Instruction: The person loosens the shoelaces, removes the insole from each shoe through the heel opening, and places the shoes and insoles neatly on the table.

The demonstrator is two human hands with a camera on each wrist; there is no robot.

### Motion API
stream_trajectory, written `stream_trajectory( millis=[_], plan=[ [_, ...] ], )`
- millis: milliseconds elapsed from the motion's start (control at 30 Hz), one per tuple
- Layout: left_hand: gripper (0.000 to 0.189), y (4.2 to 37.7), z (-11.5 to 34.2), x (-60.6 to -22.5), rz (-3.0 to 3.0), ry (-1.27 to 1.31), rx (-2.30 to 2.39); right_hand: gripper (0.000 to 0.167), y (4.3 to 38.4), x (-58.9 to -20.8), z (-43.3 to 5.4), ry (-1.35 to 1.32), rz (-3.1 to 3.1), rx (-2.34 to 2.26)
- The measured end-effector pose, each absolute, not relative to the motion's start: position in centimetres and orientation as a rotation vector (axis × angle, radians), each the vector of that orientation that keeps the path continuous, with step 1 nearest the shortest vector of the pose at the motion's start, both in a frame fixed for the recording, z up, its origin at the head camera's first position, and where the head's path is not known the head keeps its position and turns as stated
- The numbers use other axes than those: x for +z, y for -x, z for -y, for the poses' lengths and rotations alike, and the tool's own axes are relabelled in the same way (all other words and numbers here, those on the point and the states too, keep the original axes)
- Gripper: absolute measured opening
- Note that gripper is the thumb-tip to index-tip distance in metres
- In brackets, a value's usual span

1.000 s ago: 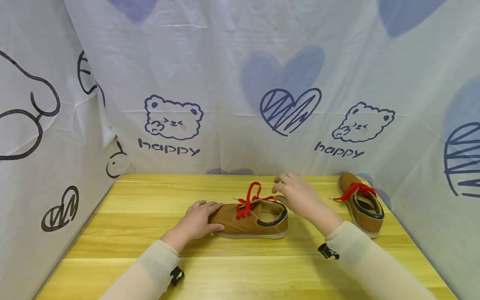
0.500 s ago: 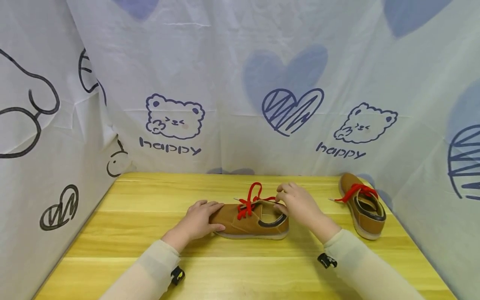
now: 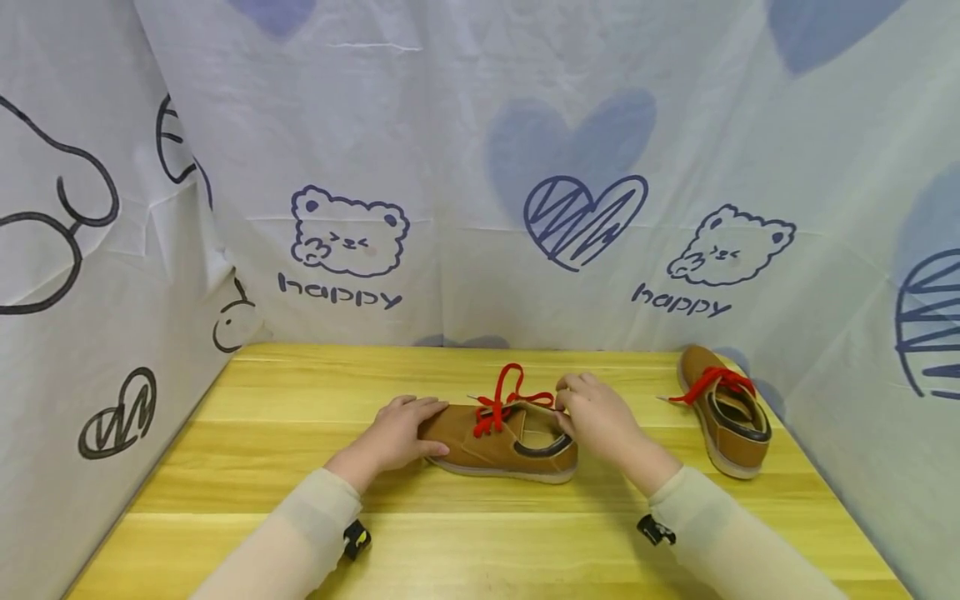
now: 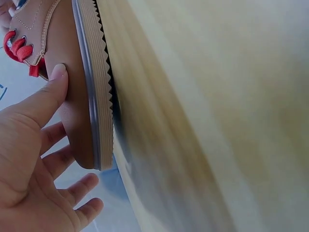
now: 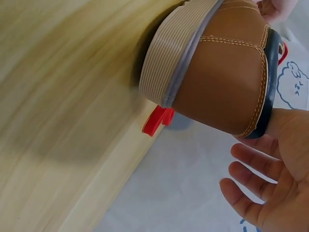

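A brown lace-up shoe (image 3: 457, 437) with red laces (image 3: 491, 412) lies sideways in the middle of the table, toe pointing left. My left hand (image 3: 390, 437) holds its toe, thumb on the near side and fingers on the far side. In the left wrist view, that thumb presses the brown upper (image 4: 77, 106) beside the pale ridged sole. My right hand (image 3: 600, 421) pinches the heel collar. The right wrist view has its thumb inside the dark padded collar (image 5: 269, 87), partly hidden, with several fingers loosely curled outside. One lace loop stands up above the tongue.
A second brown shoe (image 3: 738, 433) with red laces stands at the right of the wooden table (image 3: 465, 542), toe toward the back. Printed white cloth (image 3: 450, 167) hangs behind the table and along both sides.
My right hand has come down from above the heel onto its collar and grips it. The shoe's heel has shifted slightly toward the front. My left hand stays on the toe.
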State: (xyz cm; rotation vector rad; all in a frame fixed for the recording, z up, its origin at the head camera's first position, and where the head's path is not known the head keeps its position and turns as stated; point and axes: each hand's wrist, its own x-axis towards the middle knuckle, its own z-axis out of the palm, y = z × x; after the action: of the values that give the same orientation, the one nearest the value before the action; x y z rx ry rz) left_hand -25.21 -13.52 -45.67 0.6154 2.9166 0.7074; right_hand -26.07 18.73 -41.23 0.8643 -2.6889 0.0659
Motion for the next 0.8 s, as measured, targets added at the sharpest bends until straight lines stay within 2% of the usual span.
stream_trajectory(
  millis=[600,800],
  plan=[
    [0.07,28.0,14.1,-45.8,-2.946,-0.785,0.599,0.027,23.0,-40.6,-17.9,-0.779,2.733,0.005],
    [0.069,26.9,14.0,-45.3,-2.973,-0.791,0.582,0.019,23.8,-40.4,-18.1,-0.712,2.766,0.14]
  ],
)
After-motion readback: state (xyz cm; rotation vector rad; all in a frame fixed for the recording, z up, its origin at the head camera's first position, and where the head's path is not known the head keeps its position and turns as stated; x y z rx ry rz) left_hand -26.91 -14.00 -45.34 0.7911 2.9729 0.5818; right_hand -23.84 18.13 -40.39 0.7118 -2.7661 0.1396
